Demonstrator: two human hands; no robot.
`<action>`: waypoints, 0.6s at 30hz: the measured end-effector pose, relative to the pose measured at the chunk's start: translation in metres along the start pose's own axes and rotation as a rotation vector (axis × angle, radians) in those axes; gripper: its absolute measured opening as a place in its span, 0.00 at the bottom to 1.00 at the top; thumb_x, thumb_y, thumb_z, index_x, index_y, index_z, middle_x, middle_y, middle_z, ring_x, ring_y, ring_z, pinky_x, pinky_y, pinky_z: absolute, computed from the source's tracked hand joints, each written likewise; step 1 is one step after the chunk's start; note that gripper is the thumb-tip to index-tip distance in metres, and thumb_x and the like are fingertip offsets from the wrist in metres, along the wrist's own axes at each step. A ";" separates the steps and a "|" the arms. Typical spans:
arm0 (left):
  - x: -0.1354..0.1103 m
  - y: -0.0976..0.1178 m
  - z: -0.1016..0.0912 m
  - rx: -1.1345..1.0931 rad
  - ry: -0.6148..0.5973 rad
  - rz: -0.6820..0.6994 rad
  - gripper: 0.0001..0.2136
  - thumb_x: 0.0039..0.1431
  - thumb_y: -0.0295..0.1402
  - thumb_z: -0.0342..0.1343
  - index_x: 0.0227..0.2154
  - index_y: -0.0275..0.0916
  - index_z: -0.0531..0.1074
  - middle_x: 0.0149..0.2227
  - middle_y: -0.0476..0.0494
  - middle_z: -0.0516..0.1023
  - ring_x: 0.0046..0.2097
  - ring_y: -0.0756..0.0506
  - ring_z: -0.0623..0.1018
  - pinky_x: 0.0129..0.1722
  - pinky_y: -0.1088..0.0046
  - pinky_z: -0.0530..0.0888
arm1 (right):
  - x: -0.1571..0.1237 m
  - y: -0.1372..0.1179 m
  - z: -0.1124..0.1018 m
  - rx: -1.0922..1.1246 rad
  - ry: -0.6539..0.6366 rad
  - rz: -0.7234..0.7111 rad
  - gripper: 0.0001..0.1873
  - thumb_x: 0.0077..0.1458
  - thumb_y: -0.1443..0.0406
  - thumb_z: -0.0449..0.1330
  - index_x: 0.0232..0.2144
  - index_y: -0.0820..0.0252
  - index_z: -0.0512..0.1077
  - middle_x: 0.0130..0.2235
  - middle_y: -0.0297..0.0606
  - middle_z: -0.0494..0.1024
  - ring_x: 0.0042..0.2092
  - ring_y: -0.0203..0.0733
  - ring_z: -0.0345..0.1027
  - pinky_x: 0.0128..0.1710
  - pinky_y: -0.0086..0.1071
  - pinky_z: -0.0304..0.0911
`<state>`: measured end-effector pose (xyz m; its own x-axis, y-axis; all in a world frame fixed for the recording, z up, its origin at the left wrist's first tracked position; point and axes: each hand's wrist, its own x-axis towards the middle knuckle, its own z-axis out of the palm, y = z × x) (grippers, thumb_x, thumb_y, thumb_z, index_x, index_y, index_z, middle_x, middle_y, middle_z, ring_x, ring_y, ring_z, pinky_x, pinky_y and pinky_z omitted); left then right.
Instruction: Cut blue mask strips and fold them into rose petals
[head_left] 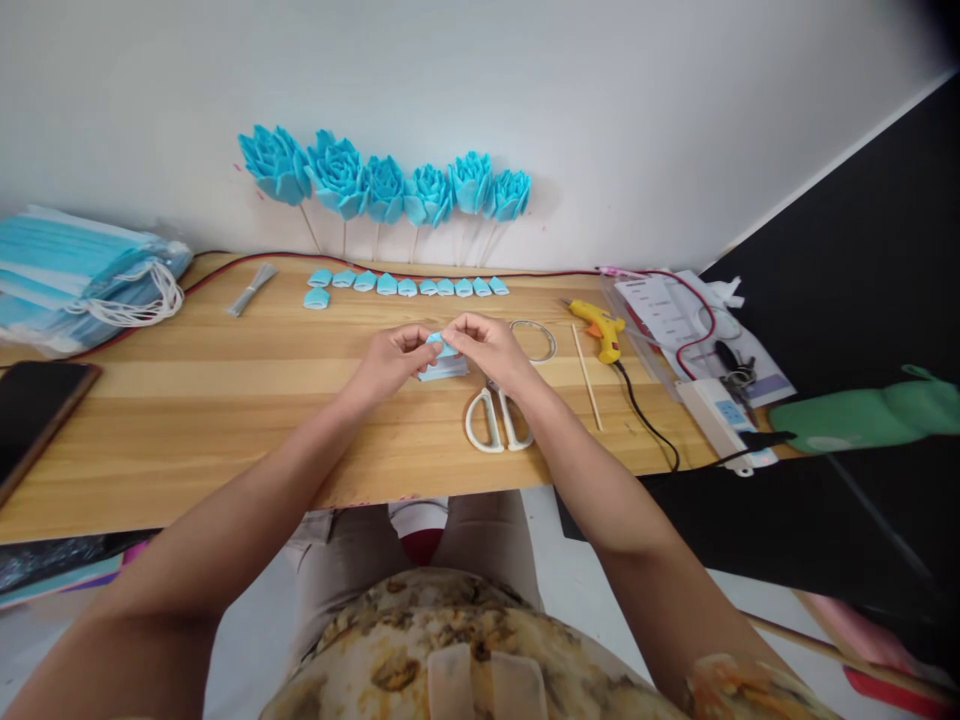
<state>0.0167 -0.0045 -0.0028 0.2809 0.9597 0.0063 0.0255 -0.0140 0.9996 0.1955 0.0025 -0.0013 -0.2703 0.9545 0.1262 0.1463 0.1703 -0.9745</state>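
Note:
Between both hands is a small light-blue piece of mask fabric (pixel 444 345), partly hidden by the fingers. My left hand (pixel 399 358) pinches its left side, and my right hand (pixel 484 343) pinches its right side. Just below the fingers, more light-blue and white fabric (pixel 442 370) lies on the table. White-handled scissors (pixel 487 425) rest under my right wrist, their blades mostly covered. Behind my hands, several folded blue fabric petals (pixel 386 284) stand in a row, with one more petal (pixel 316 298) in front at the left.
Several blue fabric flowers (pixel 386 190) on sticks lean against the wall. Around the wooden table (pixel 225 430) are a mask stack (pixel 67 270), a phone (pixel 41 410), a wire bundle (pixel 251 290), a ring (pixel 553 345), a wooden stick (pixel 586 378), a yellow glue gun (pixel 607 330) and a power strip (pixel 712 420).

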 end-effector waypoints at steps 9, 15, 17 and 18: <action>0.001 -0.003 -0.001 -0.031 0.048 -0.003 0.14 0.45 0.43 0.65 0.24 0.38 0.71 0.21 0.52 0.71 0.23 0.53 0.68 0.24 0.78 0.68 | 0.000 0.001 -0.003 -0.051 -0.016 -0.006 0.17 0.53 0.51 0.63 0.28 0.58 0.71 0.28 0.30 0.71 0.30 0.33 0.63 0.32 0.28 0.58; 0.000 0.001 -0.001 -0.098 0.048 -0.023 0.12 0.49 0.42 0.62 0.26 0.37 0.73 0.21 0.49 0.74 0.22 0.53 0.70 0.24 0.78 0.68 | 0.001 0.003 -0.001 -0.047 0.054 -0.010 0.15 0.52 0.53 0.63 0.27 0.58 0.70 0.24 0.29 0.69 0.28 0.33 0.60 0.30 0.28 0.55; 0.000 0.001 0.000 -0.096 0.047 -0.026 0.12 0.49 0.43 0.62 0.27 0.37 0.73 0.21 0.50 0.73 0.22 0.53 0.70 0.23 0.78 0.68 | 0.001 0.002 -0.001 -0.048 0.054 -0.009 0.15 0.52 0.53 0.63 0.27 0.59 0.70 0.24 0.28 0.69 0.27 0.32 0.59 0.29 0.28 0.54; 0.000 0.001 0.000 -0.089 0.046 -0.025 0.13 0.49 0.43 0.62 0.27 0.38 0.73 0.20 0.51 0.73 0.22 0.53 0.70 0.23 0.78 0.68 | 0.001 0.003 -0.001 -0.047 0.050 -0.010 0.15 0.52 0.53 0.63 0.27 0.59 0.70 0.24 0.28 0.69 0.27 0.32 0.58 0.29 0.28 0.54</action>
<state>0.0164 -0.0046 -0.0017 0.2364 0.9715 -0.0190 -0.0545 0.0328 0.9980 0.1965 0.0040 -0.0035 -0.2240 0.9635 0.1466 0.1884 0.1904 -0.9635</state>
